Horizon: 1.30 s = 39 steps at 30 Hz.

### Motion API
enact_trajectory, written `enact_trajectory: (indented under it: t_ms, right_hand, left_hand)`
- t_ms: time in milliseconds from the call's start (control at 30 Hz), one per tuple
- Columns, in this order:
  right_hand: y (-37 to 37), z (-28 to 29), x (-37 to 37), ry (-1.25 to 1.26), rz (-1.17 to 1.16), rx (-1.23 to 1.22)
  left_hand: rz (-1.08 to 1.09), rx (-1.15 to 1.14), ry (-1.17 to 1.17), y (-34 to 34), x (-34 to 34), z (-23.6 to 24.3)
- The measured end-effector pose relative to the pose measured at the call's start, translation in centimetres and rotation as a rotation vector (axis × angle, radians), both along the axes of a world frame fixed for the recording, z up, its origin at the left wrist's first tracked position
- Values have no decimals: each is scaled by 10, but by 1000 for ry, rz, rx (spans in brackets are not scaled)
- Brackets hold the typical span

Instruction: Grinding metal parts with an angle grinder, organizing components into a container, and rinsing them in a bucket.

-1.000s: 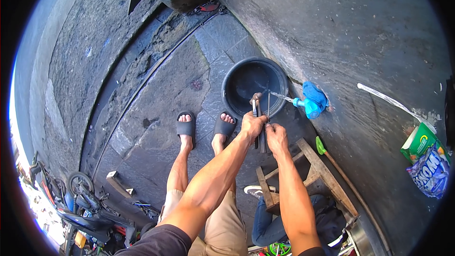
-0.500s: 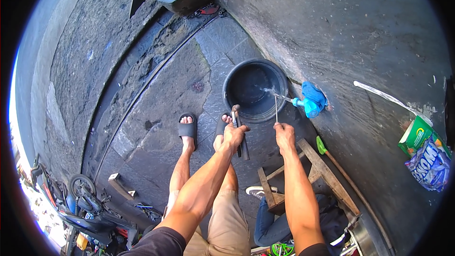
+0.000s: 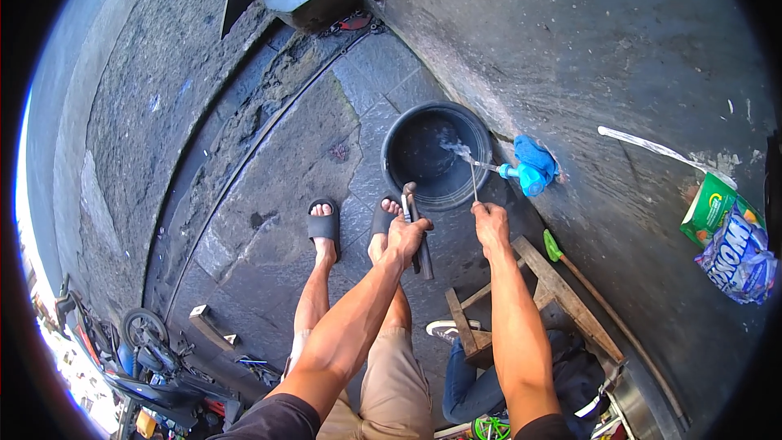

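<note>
My left hand (image 3: 406, 238) is closed around a bundle of tools in front of the tub. One looks like a hammer (image 3: 409, 189) with a rounded brownish end; dark handles poke out below the fist, their kind unclear. In my closed right hand (image 3: 491, 226) is a thin metal rod (image 3: 475, 183), pointing away from me. Its far end meets the water stream over the black tub (image 3: 392, 181). That water runs from a blue tap (image 3: 533, 178), partly wrapped in blue cloth, on the wall to the right. Shallow water seems to lie in the tub.
A wooden stool (image 3: 562, 301) and a long pole with a green end (image 3: 554, 248) lie near my right arm. Another person's jeans (image 3: 464, 391) and shoe show beside the stool. Plastic packets (image 3: 737, 257) hang on the right wall. A motorcycle (image 3: 151, 342) stands lower left.
The water stream now splashes farther left into the tub. Both hands keep their hold and have hardly moved; the whole view has shifted slightly.
</note>
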State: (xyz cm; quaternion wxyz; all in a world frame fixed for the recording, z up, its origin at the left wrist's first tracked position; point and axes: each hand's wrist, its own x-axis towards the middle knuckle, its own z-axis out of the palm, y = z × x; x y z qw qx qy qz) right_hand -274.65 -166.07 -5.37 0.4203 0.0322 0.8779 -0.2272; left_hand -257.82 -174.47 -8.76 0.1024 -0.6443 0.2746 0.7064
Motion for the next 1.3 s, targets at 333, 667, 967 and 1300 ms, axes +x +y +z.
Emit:
enact_trajectory:
  t_ms: [333,667,967,1300]
  right_hand:
    - [8,3,7,-17,-77,16]
    - [2,-4,5,14,-72,15]
    - [7,16,31,134,21,16]
    - [15,55,27,545,-68,97]
  left_hand:
    - [43,-11,119,8,-31,0]
    - [94,-6,202,5,-60,7]
    - [161,44,194,7,-68,7]
    - [30,-8,313,6,-66,11]
